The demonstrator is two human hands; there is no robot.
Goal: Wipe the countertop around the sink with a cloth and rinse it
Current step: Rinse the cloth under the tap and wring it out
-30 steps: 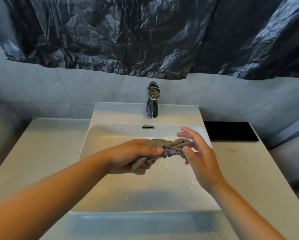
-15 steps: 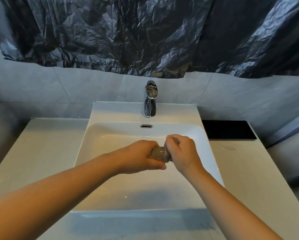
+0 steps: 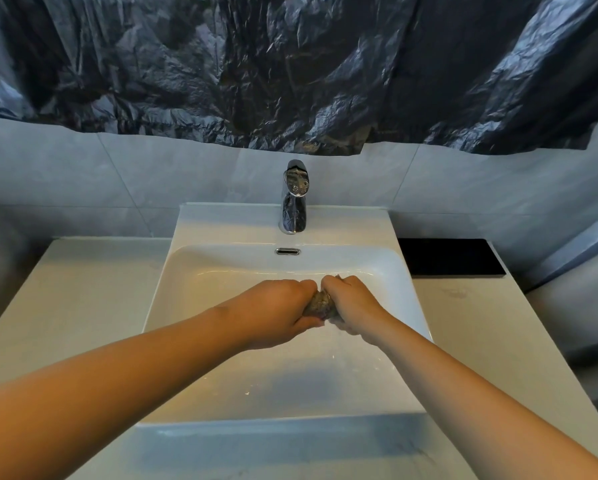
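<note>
Sink (image 3: 221, 265) sits mid countertop (image 3: 83, 289) w/ faucet (image 3: 294, 199) behind at 12, pad (image 3: 449, 257) at 2, plastic sheet (image 3: 290, 71) on wall above, cloth (image 3: 320, 304) over basin, left hand (image 3: 276, 310) at its 9 & right hand (image 3: 351, 304) at 3.

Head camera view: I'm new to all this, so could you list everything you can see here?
countertop: one, off-white, on both sides of the basin
sink: one, white, set in the countertop's middle
tap: one, chrome, on the sink's back ledge
overflow slot: one, chrome, below the tap
flat panel: one, black, on the countertop right of the sink
wall tiles: several, grey, behind the sink
plastic sheet: one, black, crumpled, hanging above the tiles
cloth: one, grey-brown, bunched over the sink
left hand: one, grips the cloth's left end
right hand: one, grips its right end
</note>
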